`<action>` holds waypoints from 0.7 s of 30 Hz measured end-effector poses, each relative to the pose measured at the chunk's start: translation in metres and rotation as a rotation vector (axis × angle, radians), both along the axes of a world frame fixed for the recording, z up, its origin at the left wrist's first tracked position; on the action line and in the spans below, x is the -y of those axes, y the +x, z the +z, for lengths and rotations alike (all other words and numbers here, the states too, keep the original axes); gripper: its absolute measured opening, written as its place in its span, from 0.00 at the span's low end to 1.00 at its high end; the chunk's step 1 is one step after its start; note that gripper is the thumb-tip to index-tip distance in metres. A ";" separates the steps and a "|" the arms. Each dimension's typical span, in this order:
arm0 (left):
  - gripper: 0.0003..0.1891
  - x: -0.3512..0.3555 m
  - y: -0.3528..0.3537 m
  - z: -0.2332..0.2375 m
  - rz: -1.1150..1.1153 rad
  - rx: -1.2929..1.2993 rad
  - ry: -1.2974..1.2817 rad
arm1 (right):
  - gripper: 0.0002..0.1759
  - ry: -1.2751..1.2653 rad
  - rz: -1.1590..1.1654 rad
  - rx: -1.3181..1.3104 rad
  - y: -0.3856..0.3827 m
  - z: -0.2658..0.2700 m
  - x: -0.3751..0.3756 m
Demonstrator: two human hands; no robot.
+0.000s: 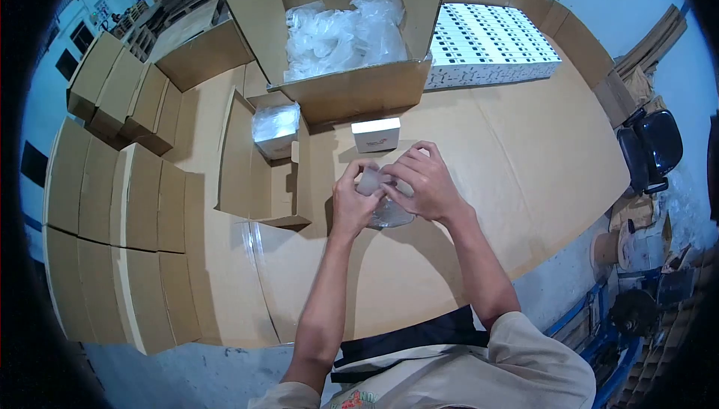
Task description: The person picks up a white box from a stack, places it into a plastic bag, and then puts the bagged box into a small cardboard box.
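Just in front of my body, both hands are together over the cardboard-covered table. My left hand (353, 203) has its fingers closed on a clear plastic bag (392, 216), whose lower part hangs below the fingers. From the other side my right hand (425, 183) pinches the bag's upper part, fingers bent. Past my fingertips a small white box (376, 135) with faint print rests on the table. To the left stands an open carton (234, 162), with plastic-wrapped white boxes (275, 130) at its far end.
A large open carton (359, 93) full of clear plastic bags (341, 34) stands at the back. Right of it lies a block of white boxes (490, 43) with dark marks. Several brown cartons (97, 192) line the left edge. A black chair (650, 150) is beyond the table's right edge.
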State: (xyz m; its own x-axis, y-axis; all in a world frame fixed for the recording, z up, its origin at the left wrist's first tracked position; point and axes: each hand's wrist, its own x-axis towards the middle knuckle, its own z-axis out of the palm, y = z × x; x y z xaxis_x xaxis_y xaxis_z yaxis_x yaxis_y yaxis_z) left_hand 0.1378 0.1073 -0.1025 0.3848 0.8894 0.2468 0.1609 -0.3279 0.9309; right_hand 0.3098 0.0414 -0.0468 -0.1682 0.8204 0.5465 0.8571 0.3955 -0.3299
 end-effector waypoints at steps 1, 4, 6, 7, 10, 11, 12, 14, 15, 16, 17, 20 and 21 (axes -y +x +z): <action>0.23 -0.001 0.000 -0.001 -0.013 0.033 -0.025 | 0.12 -0.005 0.001 -0.015 -0.001 0.001 -0.001; 0.26 -0.002 -0.001 -0.001 -0.043 0.110 -0.072 | 0.12 -0.041 0.013 -0.053 -0.002 0.006 -0.002; 0.27 -0.002 0.000 0.001 -0.051 0.132 -0.070 | 0.12 -0.095 0.031 -0.071 0.000 0.010 -0.003; 0.28 -0.002 0.000 0.001 -0.056 0.158 -0.106 | 0.11 -0.120 0.031 -0.063 0.000 0.011 -0.003; 0.29 0.000 0.002 0.005 -0.066 0.210 -0.172 | 0.10 -0.174 0.023 -0.044 0.001 0.015 -0.004; 0.30 0.000 0.002 0.008 -0.064 0.210 -0.165 | 0.10 -0.177 0.018 -0.038 0.001 0.017 -0.005; 0.30 0.001 0.002 0.010 -0.062 0.210 -0.157 | 0.10 -0.180 0.012 -0.033 0.001 0.018 -0.006; 0.30 0.001 0.001 0.013 -0.064 0.192 -0.162 | 0.11 -0.184 0.015 -0.043 0.000 0.020 -0.009; 0.31 0.001 0.000 0.013 -0.065 0.182 -0.165 | 0.11 -0.187 0.016 -0.049 -0.001 0.021 -0.011; 0.31 0.001 0.000 0.012 -0.069 0.186 -0.166 | 0.12 -0.233 0.043 -0.086 -0.001 0.023 -0.013; 0.31 0.001 0.000 0.011 -0.072 0.190 -0.167 | 0.12 -0.279 0.071 -0.123 -0.001 0.025 -0.015; 0.31 0.000 0.000 0.008 -0.073 0.164 -0.100 | 0.14 -0.326 0.103 -0.134 0.000 0.023 -0.019; 0.31 0.000 0.000 0.008 -0.071 0.149 -0.066 | 0.15 -0.326 0.105 -0.121 0.000 0.021 -0.021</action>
